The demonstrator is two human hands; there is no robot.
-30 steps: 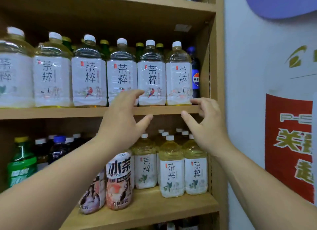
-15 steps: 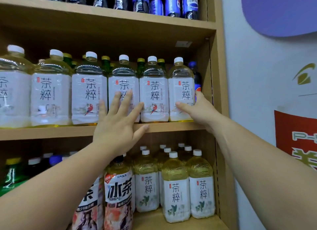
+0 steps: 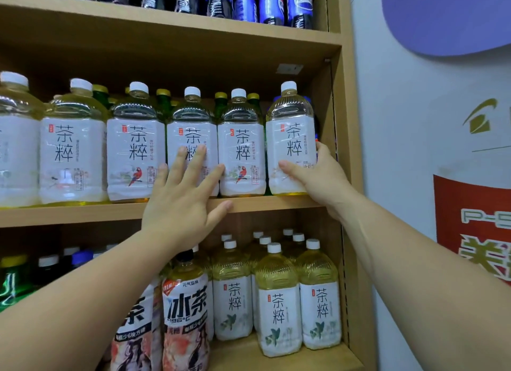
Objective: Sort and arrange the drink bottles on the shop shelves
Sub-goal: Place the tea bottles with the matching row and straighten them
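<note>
Left hand [image 3: 179, 205]: fingers lay straight, spread flat against a tea bottle [image 3: 190, 116].
Right hand [image 3: 320, 177]: fingers gripped the end bottle [image 3: 290, 138] on the shelf [image 3: 69, 214].

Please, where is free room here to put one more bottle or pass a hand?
Lower shelf: bare board before the set-back tea bottle, between the ice tea bottle and the front tea bottle. Open air above the middle-row caps. That row is packed, up to the end bottle the right hand grips.
</note>
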